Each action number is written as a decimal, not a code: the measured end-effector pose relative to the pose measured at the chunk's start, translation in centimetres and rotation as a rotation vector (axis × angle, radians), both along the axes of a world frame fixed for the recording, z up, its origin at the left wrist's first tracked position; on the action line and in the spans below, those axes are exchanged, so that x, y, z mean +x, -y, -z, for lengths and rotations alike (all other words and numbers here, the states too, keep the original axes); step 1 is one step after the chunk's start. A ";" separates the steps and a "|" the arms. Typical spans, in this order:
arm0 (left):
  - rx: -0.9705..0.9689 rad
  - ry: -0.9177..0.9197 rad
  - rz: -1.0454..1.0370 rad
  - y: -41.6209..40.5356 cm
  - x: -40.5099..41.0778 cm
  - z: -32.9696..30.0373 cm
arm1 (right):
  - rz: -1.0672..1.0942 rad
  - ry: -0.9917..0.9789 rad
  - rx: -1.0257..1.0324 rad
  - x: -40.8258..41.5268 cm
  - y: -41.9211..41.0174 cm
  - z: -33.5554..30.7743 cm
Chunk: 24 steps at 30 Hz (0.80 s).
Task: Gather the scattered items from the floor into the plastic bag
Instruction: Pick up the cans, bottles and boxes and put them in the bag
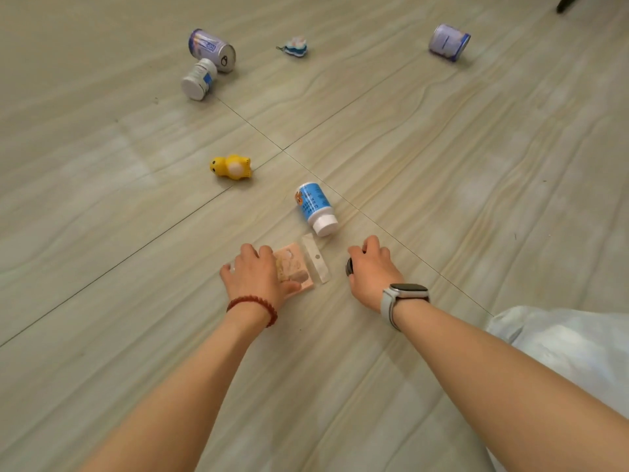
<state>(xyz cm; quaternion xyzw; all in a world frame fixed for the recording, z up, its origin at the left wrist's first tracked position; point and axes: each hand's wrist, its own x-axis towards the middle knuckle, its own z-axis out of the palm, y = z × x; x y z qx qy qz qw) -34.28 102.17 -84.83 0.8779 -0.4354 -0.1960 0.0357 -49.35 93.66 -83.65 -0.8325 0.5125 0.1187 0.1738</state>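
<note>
My left hand (258, 274) lies over a flat pink snack packet (296, 267) on the floor, thumb at its near edge and fingers on its left side. My right hand (371, 267) is curled over a small dark round object (349, 266) that is mostly hidden. Just beyond the hands lies a white bottle with a blue label (315, 207). Farther off are a yellow toy duck (231, 167), a white bottle (200, 79), a purple can (211, 49), a small blue-and-white keychain toy (295, 46) and a second purple can (448, 41). The pale plastic bag (565, 342) sits at the right.
The floor is pale wood-grain tile with thin seams crossing near the centre. A dark furniture leg (566, 3) shows at the top right corner. A red bead bracelet is on my left wrist and a watch on my right.
</note>
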 end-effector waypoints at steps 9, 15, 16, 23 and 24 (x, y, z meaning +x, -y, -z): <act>-0.617 -0.357 -0.342 -7.6 -7.8 -3.4 | 0.187 0.410 0.158 -7.8 -6.9 -5.2; -0.772 -0.653 -0.298 -6.2 -13.9 -9.2 | 0.288 0.720 -0.022 -16.9 -9.5 -13.0; -0.800 -0.713 -0.248 -6.0 -15.2 -10.4 | 0.294 0.763 -0.071 -18.7 -9.7 -14.3; -0.688 -0.907 0.407 -6.3 -25.9 -17.3 | 0.540 0.733 -0.331 -32.7 -11.5 -17.7; -0.607 -0.850 0.515 -6.3 -27.6 -17.4 | 0.572 0.684 -0.323 -34.5 -11.9 -17.2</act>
